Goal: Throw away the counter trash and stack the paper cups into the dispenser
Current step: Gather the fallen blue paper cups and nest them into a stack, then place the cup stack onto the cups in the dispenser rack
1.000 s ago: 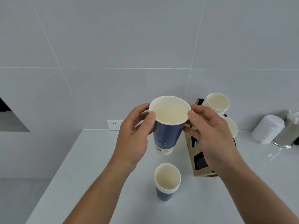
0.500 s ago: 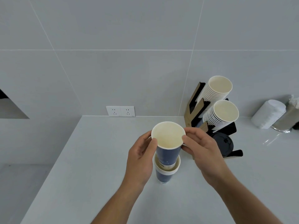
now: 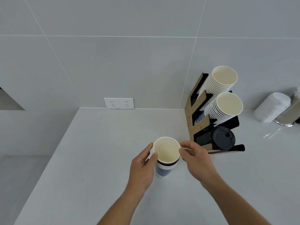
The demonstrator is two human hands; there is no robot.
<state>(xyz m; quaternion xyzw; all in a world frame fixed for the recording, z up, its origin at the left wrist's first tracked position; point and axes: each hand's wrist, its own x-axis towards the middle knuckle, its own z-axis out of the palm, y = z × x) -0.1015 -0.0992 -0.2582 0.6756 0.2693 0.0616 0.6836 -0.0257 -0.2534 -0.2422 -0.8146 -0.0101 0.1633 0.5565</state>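
- Grey wall tiles back a pale counter [image 3: 97, 159], which runs into a corner at the far left.
- On the wall just above the counter's back edge sits a white double socket [image 3: 119, 103].
- Near the counter's middle stands a blue paper cup [image 3: 163, 170], with a second cup [image 3: 166, 151] nested into it, its cream inside facing up.
- The person's left hand [image 3: 142, 168] curls round the left side of the nested cups, thumb against the upper rim.
- The right hand [image 3: 196, 161] meets the upper rim from the right, fingertips pinching it lightly.
- Just beyond the right hand stands the cardboard dispenser [image 3: 194, 125], holding two tilted stacks of white cups [image 3: 224, 104] above a row of black lids [image 3: 223, 138].
- At the far right lies a white sleeve of lids [image 3: 272, 107], touching a metal object only partly in view.
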